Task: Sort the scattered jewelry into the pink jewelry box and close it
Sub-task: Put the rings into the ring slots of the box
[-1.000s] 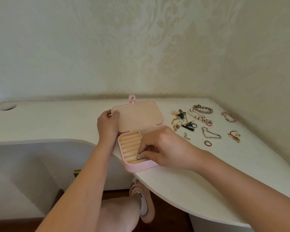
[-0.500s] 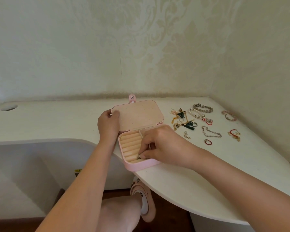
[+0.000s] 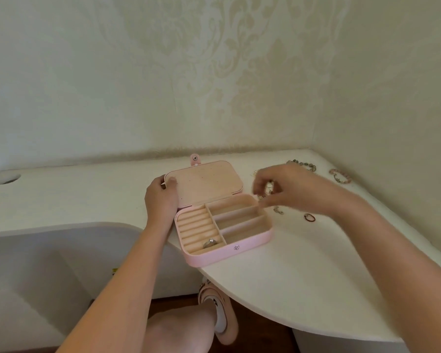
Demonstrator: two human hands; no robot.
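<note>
The pink jewelry box (image 3: 250, 242) lies open on the white desk, its lid (image 3: 206, 180) tilted back. A silver ring (image 3: 209, 242) sits in the ring rolls at the box's front left. My left hand (image 3: 161, 197) grips the lid's left edge. My right hand (image 3: 288, 189), blurred, hovers over the jewelry to the right of the box with fingers apart and nothing in them. A red ring (image 3: 309, 217), a small silver piece (image 3: 278, 210), a dark bead bracelet (image 3: 303, 164) and a pink bracelet (image 3: 340, 175) lie on the desk. My right hand hides the other pieces.
The white desk (image 3: 303, 263) curves along its front edge and meets patterned walls behind and on the right. A round cable hole (image 3: 7, 178) is at the far left. My knee and a pink slipper (image 3: 219, 314) show below the desk.
My right hand left the ring in the ring rolls and moved up and right, out of the box, over the scattered jewelry. My left hand kept hold of the lid.
</note>
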